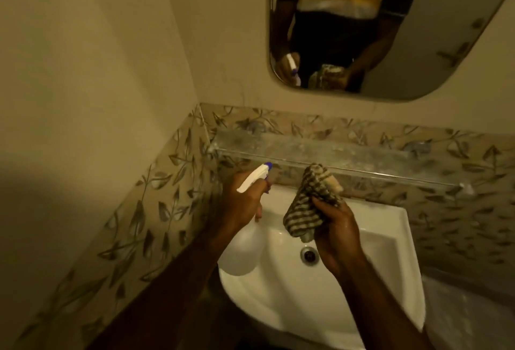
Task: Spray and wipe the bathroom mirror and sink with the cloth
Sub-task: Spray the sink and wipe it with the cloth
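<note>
White ceramic sink: below both hands.
Left hand: gripping translucent white spray bottle.
Right hand: clutching bunched striped cloth.
Rounded wall mirror: above sink.

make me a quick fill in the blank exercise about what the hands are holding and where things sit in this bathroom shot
1. The left hand grips a white ____ bottle.
2. The right hand holds a striped ____ above the sink.
3. The glass shelf is mounted on the wall between the sink and the ____.
4. The drain sits in the basin just beside the ____ hand.

Missing words: spray; cloth; mirror; right
</note>
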Available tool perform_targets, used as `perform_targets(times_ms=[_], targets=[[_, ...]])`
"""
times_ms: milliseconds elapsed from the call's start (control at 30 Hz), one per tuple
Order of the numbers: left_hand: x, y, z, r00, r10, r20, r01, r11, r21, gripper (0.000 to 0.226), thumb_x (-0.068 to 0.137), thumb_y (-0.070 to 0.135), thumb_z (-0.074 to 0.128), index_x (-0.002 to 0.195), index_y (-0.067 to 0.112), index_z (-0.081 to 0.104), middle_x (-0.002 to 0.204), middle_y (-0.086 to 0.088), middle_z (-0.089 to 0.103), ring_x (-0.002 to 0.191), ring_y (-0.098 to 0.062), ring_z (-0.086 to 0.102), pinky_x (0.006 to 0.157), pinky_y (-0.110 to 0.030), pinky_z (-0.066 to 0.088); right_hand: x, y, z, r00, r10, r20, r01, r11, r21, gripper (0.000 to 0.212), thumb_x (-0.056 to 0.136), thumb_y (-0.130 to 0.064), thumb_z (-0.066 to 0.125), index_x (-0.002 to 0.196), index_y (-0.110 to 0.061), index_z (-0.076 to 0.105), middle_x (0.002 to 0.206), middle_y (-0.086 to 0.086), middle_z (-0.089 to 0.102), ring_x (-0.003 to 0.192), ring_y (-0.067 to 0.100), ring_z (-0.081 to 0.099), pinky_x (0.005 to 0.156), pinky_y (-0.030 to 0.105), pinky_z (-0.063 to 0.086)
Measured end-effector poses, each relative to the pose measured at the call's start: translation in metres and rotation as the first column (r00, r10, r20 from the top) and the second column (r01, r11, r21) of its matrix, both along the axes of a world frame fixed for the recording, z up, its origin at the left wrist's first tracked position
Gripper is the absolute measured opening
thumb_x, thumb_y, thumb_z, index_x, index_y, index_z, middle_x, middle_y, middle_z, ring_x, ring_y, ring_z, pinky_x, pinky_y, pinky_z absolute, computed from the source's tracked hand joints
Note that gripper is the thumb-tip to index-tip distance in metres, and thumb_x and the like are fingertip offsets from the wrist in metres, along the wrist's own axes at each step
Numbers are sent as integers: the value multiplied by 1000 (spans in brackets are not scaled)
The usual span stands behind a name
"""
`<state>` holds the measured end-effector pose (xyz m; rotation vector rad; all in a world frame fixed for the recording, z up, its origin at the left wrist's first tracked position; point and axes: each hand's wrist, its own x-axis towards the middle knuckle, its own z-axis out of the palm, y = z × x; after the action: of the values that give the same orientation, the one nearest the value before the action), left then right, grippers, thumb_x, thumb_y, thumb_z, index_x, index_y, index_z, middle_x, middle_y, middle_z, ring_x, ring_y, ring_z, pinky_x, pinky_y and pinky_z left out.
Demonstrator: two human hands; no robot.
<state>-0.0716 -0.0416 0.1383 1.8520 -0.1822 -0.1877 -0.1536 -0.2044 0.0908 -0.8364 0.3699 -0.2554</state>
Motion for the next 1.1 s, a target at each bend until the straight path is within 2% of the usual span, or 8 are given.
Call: perform_targets(times_ms=[200, 367, 467, 567, 700, 800, 933, 1100], targets=[[8, 15, -58, 992, 123, -37, -115, 977, 182, 17, 87, 22, 57, 73, 14, 64, 56, -5, 60, 34, -12, 51, 34, -22, 41, 11, 11, -68, 973, 35, -230, -96, 961, -260, 21, 94, -1, 56, 100, -6, 75, 87, 25, 71, 73, 39, 71, 67, 45, 59], [27, 10, -79, 984, 154, -91, -119, 943, 309, 17, 84, 27, 56, 77, 13, 62, 66, -10, 66, 52, -29, 63, 47, -36, 56, 53, 18, -106, 926, -82, -367, -96, 892, -442, 17, 97, 0, 53, 100, 3, 69, 67, 32, 61, 50, 41, 63, 50, 48, 56], [41, 0, -86, 973, 200, -119, -152, 934, 324, 18, 83, 29, 56, 68, 20, 59, 67, -9, 67, 54, -29, 66, 45, -34, 56, 84, 12, -117, 907, -97, -411, -243, 676, -696, 52, 83, 17, 49, 124, -7, 71, 86, 32, 72, 68, 44, 72, 57, 47, 62], [59, -7, -96, 951, 260, -170, -200, 931, 307, 19, 84, 28, 58, 66, 21, 59, 65, -7, 66, 49, -23, 64, 41, -27, 50, 114, 4, -131, 900, -200, -387, -276, 423, -863, 54, 89, 10, 52, 135, -14, 65, 122, 24, 65, 102, 41, 66, 92, 46, 57], [75, -14, -105, 921, 312, -233, -246, 930, 273, 21, 85, 23, 61, 65, 19, 60, 60, -4, 61, 43, -19, 58, 40, -25, 46, 139, 10, -148, 822, -397, -408, -255, 383, -888, 45, 101, -29, 54, 146, -27, 44, 151, 11, 40, 134, 36, 43, 107, 48, 43], [87, -15, -111, 923, 298, -243, -230, 934, 272, 19, 86, 22, 61, 68, 14, 61, 59, -5, 58, 43, -20, 56, 40, -24, 44, 139, 10, -174, 786, -326, -526, -526, 97, -845, 56, 94, -20, 54, 149, -18, 42, 156, 18, 25, 141, 40, 27, 111, 53, 35], [103, -6, -120, 918, 305, -253, -232, 931, 281, 19, 87, 23, 60, 87, 5, 67, 59, -1, 55, 40, -16, 54, 32, -18, 38, 157, 10, -186, 726, -367, -582, -641, -54, -765, 46, 98, -20, 47, 143, -12, 48, 146, 22, 39, 133, 41, 37, 105, 48, 41], [121, 8, -127, 892, 332, -306, -272, 936, 222, 24, 90, 29, 59, 82, 8, 68, 59, -1, 57, 36, -15, 53, 39, -25, 48, 174, 11, -184, 704, -389, -595, -658, -42, -752, 42, 96, -14, 51, 138, -10, 54, 134, 24, 50, 121, 46, 49, 93, 47, 51]])
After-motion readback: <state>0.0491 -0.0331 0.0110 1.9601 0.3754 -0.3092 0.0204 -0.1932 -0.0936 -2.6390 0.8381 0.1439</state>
